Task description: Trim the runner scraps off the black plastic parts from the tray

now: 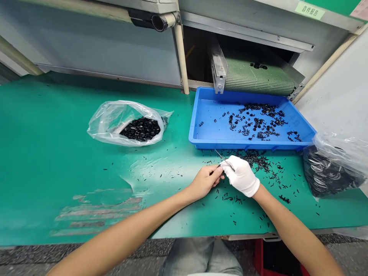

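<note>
My left hand [204, 181] is bare and pinches a small dark piece, mostly hidden between its fingers, above the green table [71, 161]. Against its fingertips is my right hand [240, 175], in a white glove, closed on a thin metal tool [220, 155] whose tip points up and left. Just beyond both hands lies a blue tray [212, 145] holding scattered black parts [258, 123]. Many small black scraps [260, 161] are strewn on the table between the tray and my right arm.
An open clear bag [103, 122] of black round parts rests left of the tray. Another bag [327, 172] of black pieces sits at the right. A green conveyor belt [255, 78] ends above the tray's back edge. A red bin [258, 255] is below the table edge.
</note>
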`<state>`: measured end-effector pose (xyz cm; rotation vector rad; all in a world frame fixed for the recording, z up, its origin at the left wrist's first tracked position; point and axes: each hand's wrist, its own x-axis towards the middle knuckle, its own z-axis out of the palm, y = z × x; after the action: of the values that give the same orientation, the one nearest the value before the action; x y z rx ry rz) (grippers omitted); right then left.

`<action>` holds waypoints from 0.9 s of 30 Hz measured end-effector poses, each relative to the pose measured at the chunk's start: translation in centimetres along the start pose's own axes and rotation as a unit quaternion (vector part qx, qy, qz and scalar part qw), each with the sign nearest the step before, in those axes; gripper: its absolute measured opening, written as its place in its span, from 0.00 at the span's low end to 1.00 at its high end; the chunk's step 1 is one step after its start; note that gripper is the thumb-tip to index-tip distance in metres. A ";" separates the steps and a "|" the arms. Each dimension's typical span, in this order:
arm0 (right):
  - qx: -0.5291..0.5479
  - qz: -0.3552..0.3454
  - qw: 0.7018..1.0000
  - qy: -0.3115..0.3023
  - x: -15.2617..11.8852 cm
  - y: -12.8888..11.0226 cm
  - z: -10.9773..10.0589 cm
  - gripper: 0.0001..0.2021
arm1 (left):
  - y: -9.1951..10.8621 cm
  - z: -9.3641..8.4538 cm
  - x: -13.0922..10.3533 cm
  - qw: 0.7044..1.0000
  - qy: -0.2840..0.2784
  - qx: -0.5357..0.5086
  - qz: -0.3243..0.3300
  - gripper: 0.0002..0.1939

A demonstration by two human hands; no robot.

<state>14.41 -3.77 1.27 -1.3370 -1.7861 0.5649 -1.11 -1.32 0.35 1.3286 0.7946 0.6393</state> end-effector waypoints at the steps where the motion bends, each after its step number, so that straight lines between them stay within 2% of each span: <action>1: -0.016 -0.001 1.000 0.013 0.0 -0.2 0.2 0.11 | 0.0 0.2 0.0 1.000 0.009 -0.002 0.000 0.22; 2: -0.013 0.019 0.999 0.024 0.1 -0.3 0.5 0.13 | -0.1 0.4 -0.1 1.000 0.023 -0.004 0.001 0.22; 4: 0.043 0.105 0.993 0.041 0.2 -0.3 1.0 0.14 | -0.3 0.8 -0.2 0.999 0.047 -0.006 0.006 0.22; 7: 0.156 0.240 0.956 0.057 0.6 0.2 1.1 0.17 | -0.7 1.0 -0.3 0.999 0.044 -0.011 0.015 0.22; 9: 0.185 0.270 0.943 0.064 0.9 0.7 0.5 0.20 | -0.8 0.7 -0.2 0.998 0.033 -0.057 0.012 0.21; 12: 0.170 0.244 0.953 0.049 1.3 1.2 -0.9 0.22 | -0.2 -0.5 0.4 0.980 0.029 -0.194 0.010 0.17; 15: 0.098 0.170 0.981 -0.004 1.7 1.5 -2.1 0.18 | 0.7 -1.5 1.1 0.951 0.018 -0.308 -0.005 0.16; 17: 0.067 0.120 0.990 -0.032 1.8 1.7 -2.5 0.13 | 1.3 -1.7 1.2 0.938 0.012 -0.346 -0.028 0.14; 19: 0.089 0.098 0.990 -0.045 1.9 1.9 -2.8 0.05 | 1.9 -1.8 0.9 0.930 0.015 -0.366 -0.038 0.11; 20: 0.117 0.095 0.988 -0.046 2.0 1.9 -2.9 0.05 | 2.2 -1.8 0.8 0.929 0.020 -0.369 -0.037 0.10; 22: 0.189 0.097 0.977 -0.027 2.2 2.1 -3.0 0.08 | 3.4 -1.8 0.7 0.935 0.021 -0.353 -0.030 0.07; 24: 0.254 0.104 0.961 0.039 2.5 2.2 -3.1 0.10 | 5.2 -2.0 1.4 0.951 0.011 -0.309 -0.016 0.05; 27: 0.280 0.118 0.939 0.159 3.0 2.4 -2.8 0.11 | 8.5 -2.3 4.7 0.976 -0.014 -0.216 0.015 0.09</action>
<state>17.79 -0.48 2.08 -1.1579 -1.0939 0.8578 0.17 5.03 8.01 0.9502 0.5726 0.7657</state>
